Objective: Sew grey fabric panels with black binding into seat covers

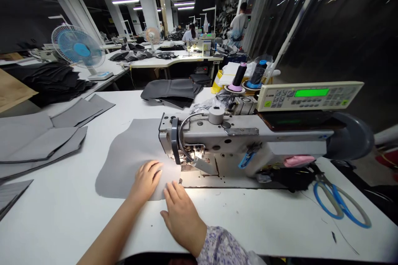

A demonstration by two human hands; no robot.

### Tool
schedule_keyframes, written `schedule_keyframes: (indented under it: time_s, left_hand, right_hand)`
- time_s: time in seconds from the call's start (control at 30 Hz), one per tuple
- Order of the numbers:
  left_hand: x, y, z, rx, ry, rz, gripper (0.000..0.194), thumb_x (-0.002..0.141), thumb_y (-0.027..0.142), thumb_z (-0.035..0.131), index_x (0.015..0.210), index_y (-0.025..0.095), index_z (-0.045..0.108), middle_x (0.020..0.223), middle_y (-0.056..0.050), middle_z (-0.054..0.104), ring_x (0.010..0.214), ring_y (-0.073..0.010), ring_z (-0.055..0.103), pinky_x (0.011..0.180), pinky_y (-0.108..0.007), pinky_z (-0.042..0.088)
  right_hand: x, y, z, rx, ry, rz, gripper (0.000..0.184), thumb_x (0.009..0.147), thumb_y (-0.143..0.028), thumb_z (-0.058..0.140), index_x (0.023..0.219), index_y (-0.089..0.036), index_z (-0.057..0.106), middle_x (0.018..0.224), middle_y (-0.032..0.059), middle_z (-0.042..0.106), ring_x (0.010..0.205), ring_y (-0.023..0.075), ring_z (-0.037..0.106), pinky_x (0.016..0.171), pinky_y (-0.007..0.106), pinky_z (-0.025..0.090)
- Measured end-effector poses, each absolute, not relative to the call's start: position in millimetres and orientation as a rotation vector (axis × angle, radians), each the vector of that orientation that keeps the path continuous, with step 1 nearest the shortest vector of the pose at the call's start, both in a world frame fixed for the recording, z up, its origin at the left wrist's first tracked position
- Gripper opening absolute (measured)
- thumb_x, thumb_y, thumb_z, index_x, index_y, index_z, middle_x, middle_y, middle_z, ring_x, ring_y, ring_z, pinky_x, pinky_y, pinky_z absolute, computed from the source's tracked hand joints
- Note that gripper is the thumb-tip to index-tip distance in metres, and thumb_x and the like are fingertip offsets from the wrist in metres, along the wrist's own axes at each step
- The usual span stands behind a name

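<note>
Left hand (146,180), right hand (184,214): palms down, fingers (174,192) open, extended on grey panel (124,159); sewing machine (214,132) ahead-right

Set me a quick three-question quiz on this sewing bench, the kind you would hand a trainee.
1. Multiple choice. What colour are the handles of the scissors?
A) all red
B) blue and grey
C) all green

2. Fill in the blank. The lit display on the control panel glows ____.

3. True or false. The left hand rests on the grey sheet, while the right hand grips the scissors.

Key: 1. B; 2. green; 3. false: the scissors lie at the far right, away from both hands.
</note>
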State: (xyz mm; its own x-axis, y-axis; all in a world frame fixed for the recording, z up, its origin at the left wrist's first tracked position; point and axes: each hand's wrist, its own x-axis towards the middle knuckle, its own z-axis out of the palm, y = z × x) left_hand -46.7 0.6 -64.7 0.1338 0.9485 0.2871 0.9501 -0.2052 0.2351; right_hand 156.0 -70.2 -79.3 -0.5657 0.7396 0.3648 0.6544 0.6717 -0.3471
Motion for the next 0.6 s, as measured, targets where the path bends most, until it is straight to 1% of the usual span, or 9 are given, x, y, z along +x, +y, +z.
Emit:
schedule_keyframes:
  time_s: [0.23,0.47,0.53,0.6]
  left_hand:
    - [-41,20,-70,-2.262,-2.051,-0.598,0.034,0.096,0.030,0.045,0.117,0.026,0.071,0.127,-0.009,0.068,0.116,-0.0274,0.062,0.102,-0.044,0.047]
    - [-38,36,-71,-2.235,-2.072,-0.562,0.033,0.096,0.030,0.045,0.117,0.026,0.071,0.125,-0.010,0.068,0.116,-0.0281,0.061,0.102,-0.044,0.046]
    - [-35,38,-72,-2.223,-2.081,-0.561,0.034,0.096,0.030,0.046,0.118,0.026,0.071,0.126,-0.011,0.068,0.117,-0.0281,0.061,0.102,-0.044,0.046]
    - [-34,40,-72,-2.207,-2.082,-0.557,0.034,0.096,0.030,0.045,0.117,0.025,0.071,0.126,-0.011,0.068,0.116,-0.0285,0.062,0.102,-0.044,0.047]
  right_hand:
    - [156,-67,-79,-1.110,-2.398,0.279,0.058,0.102,-0.042,0.051,0.148,-0.007,0.045,0.158,0.0151,0.040,0.147,0.0318,0.034,0.122,0.049,0.034]
    - [164,-75,-70,-1.050,-2.515,0.269,0.063,0.100,-0.042,0.055,0.149,-0.004,0.042,0.160,0.0194,0.034,0.149,0.0348,0.029,0.123,0.049,0.031]
    - [173,-84,-70,-0.970,-2.564,0.274,0.066,0.100,-0.044,0.055,0.151,-0.006,0.040,0.161,0.0187,0.033,0.150,0.0349,0.028,0.123,0.048,0.030]
    - [181,-93,-75,-0.834,-2.592,0.239,0.069,0.099,-0.052,0.054,0.151,-0.008,0.040,0.161,0.0173,0.034,0.150,0.0345,0.027,0.123,0.047,0.031]
